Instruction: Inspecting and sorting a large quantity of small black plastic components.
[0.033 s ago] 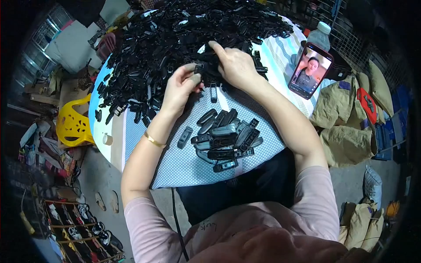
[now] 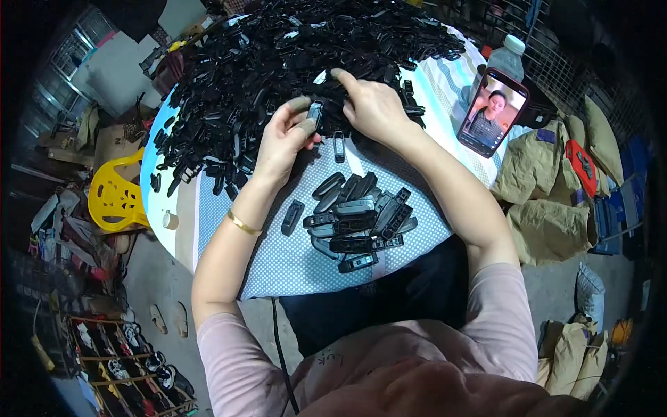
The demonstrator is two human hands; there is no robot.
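Pinching a small black plastic part (image 2: 316, 111) upright between curled fingers, the left hand (image 2: 286, 135) grips it; the right hand (image 2: 372, 104) rests half-open on the black pile (image 2: 278, 55).

No visible change between pictures

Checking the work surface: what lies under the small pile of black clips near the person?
The small pile rests on a blue-and-white patterned cloth covering the table. Whatever is under the cloth is hidden.

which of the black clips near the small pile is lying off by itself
The single black clip left of the small pile, near the left forearm; the other sorted clips touch or overlap one another.
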